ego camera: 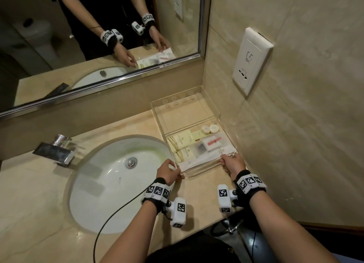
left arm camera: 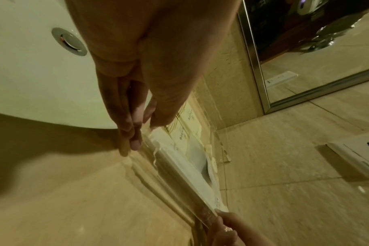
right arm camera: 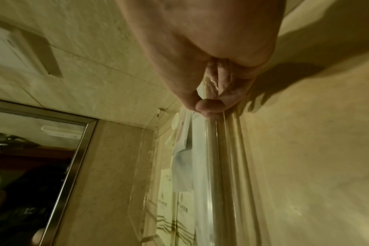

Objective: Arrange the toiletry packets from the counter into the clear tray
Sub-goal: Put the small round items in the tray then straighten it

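The clear tray (ego camera: 202, 169) sits on the counter in the corner, right of the sink. Its near half holds cream packets (ego camera: 180, 143), a white packet with a red item (ego camera: 211, 142) and two round soaps (ego camera: 210, 129); the far half is bare. My left hand (ego camera: 169, 171) pinches the tray's near left corner, thumb inside the wall and fingers (left arm camera: 131, 131) outside. My right hand (ego camera: 232, 162) grips the near right corner, its thumb (right arm camera: 209, 105) curled over the rim (right arm camera: 221, 166). The wrist views show the packets (left arm camera: 192, 119) (right arm camera: 183, 208) through the clear wall.
A white sink (ego camera: 118, 174) with a chrome faucet (ego camera: 59, 150) lies left of the tray. The tiled wall with a socket plate (ego camera: 252, 59) stands close on the right, and a mirror (ego camera: 98, 36) runs behind. A black cable (ego camera: 110, 219) crosses the sink's front.
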The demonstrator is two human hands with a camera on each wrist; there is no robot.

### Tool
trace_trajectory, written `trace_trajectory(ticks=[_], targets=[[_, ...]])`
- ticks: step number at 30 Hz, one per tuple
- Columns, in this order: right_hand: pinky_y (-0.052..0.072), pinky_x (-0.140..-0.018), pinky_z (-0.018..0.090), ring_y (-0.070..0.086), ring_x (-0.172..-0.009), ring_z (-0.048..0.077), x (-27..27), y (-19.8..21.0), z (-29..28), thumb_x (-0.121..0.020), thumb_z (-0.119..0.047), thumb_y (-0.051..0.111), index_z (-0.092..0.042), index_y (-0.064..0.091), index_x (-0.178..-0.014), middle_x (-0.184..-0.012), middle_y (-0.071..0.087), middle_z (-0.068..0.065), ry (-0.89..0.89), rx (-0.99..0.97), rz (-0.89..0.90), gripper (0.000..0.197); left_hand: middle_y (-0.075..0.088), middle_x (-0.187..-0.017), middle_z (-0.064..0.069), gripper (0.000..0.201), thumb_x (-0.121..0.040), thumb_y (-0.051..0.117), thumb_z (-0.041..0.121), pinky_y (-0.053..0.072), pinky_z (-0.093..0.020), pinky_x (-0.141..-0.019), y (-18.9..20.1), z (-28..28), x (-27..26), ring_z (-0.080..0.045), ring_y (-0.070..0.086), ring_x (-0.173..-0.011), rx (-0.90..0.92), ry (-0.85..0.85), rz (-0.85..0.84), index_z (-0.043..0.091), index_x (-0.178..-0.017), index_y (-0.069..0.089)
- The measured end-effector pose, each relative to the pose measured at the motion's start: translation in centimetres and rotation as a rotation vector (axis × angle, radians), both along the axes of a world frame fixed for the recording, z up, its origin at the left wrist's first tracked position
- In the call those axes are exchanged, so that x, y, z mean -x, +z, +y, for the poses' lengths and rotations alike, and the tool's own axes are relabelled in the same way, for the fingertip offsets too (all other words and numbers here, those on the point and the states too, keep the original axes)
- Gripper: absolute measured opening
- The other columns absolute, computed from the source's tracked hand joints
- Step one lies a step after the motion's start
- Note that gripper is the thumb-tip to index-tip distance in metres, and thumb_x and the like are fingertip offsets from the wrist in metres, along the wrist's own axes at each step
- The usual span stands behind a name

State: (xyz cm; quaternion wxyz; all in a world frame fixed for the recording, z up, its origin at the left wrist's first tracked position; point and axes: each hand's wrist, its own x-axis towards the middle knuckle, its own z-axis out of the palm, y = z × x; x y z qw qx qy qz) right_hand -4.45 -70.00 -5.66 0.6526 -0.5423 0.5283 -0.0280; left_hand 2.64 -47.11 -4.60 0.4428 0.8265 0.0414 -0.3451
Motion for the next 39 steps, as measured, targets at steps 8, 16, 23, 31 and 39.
trace_trajectory(ticks=[8, 16, 23, 31, 39], targets=[[0.038, -0.033, 0.014, 0.052, -0.056, 0.012, -0.7, 0.0, -0.1, -0.089, -0.005, 0.064, -0.014, 0.053, -0.102, -0.075, 0.060, 0.007, -0.065, -0.076, -0.054, 0.019, 0.075, -0.071, -0.011, 0.014, -0.086, 0.062, 0.013, 0.056, -0.045, -0.087, 0.0, 0.1, -0.1, -0.025, 0.073, -0.074, 0.044, 0.051, -0.010, 0.014, -0.088, 0.049], [0.034, -0.031, 0.014, 0.050, -0.055, 0.012, -1.0, -0.4, 0.0, -0.089, -0.004, 0.063, -0.015, 0.051, -0.106, -0.081, 0.059, 0.010, -0.106, -0.091, -0.084, 0.023, 0.074, -0.071, -0.013, 0.014, -0.085, 0.062, 0.011, 0.059, -0.043, -0.082, -0.1, -0.1, -0.2, -0.026, 0.074, -0.074, 0.039, 0.087, -0.046, 0.007, -0.094, 0.052], [0.044, -0.037, 0.014, 0.053, -0.052, 0.008, -1.0, -0.7, 0.0, -0.089, -0.004, 0.065, -0.016, 0.052, -0.113, -0.078, 0.061, 0.006, -0.149, -0.137, -0.111, 0.030, 0.074, -0.075, -0.014, 0.013, -0.086, 0.063, 0.014, 0.059, -0.044, -0.081, -0.3, -0.3, -0.5, -0.029, 0.073, -0.077, 0.012, 0.099, -0.090, 0.008, -0.095, 0.055], [0.038, -0.033, 0.014, 0.051, -0.040, 0.004, -2.9, -0.4, 0.0, -0.090, -0.003, 0.063, -0.014, 0.050, -0.106, -0.073, 0.060, 0.007, -0.121, -0.135, -0.108, 0.023, 0.067, -0.067, -0.007, 0.011, -0.088, 0.059, 0.008, 0.059, -0.040, -0.080, 0.6, -0.8, -2.2, -0.023, 0.068, -0.065, 0.001, 0.147, -0.087, 0.006, -0.098, 0.056], [0.043, -0.034, 0.015, 0.053, -0.053, 0.014, -6.0, 1.2, -0.4, -0.088, -0.005, 0.067, -0.010, 0.053, -0.098, -0.073, 0.059, 0.010, -0.073, -0.104, -0.102, 0.018, 0.068, -0.069, -0.009, 0.015, -0.087, 0.063, 0.014, 0.059, -0.037, -0.079, 0.8, -1.5, -5.0, -0.021, 0.067, -0.062, 0.036, 0.232, -0.038, 0.007, -0.098, 0.056]])
